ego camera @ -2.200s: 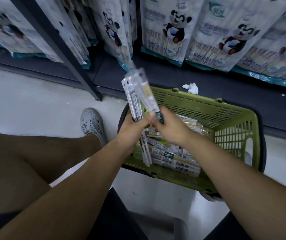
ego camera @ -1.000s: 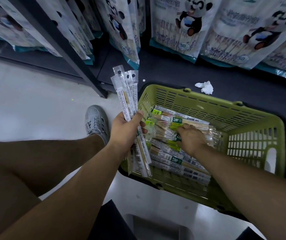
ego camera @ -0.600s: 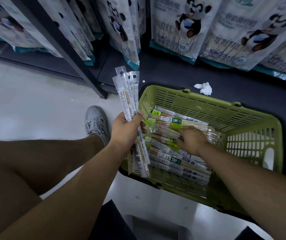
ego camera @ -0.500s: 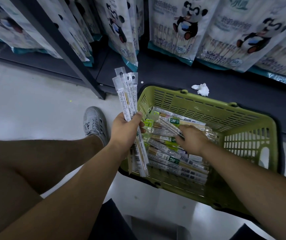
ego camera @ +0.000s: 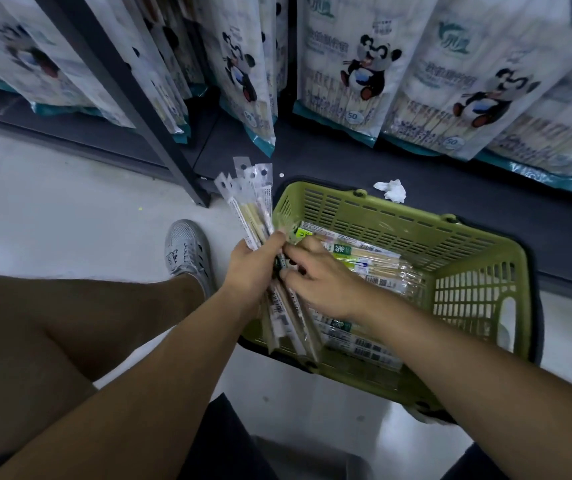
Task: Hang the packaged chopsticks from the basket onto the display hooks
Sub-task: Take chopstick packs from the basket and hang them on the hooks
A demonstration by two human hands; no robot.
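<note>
A green plastic basket (ego camera: 478, 271) stands on the floor by the shelf, holding several clear packs of chopsticks (ego camera: 374, 261). My left hand (ego camera: 253, 268) is shut on a bunch of chopstick packs (ego camera: 250, 206), their punched hang tabs pointing up over the basket's left rim. My right hand (ego camera: 319, 278) sits right against the left one above the basket, its fingers pinching a pack at the bunch. The display hooks are hidden from view.
Large panda-printed bags (ego camera: 353, 60) hang in rows over a dark bottom shelf (ego camera: 329, 157). A dark shelf upright (ego camera: 146, 109) meets the floor left of the basket. Crumpled white paper (ego camera: 391, 190) lies on the shelf. My grey shoe (ego camera: 187, 251) and bare knee are at left.
My right hand has come out of the pile in the basket and moved left, bringing a pack up against the bunch in my left hand. The left hand stayed roughly in place.
</note>
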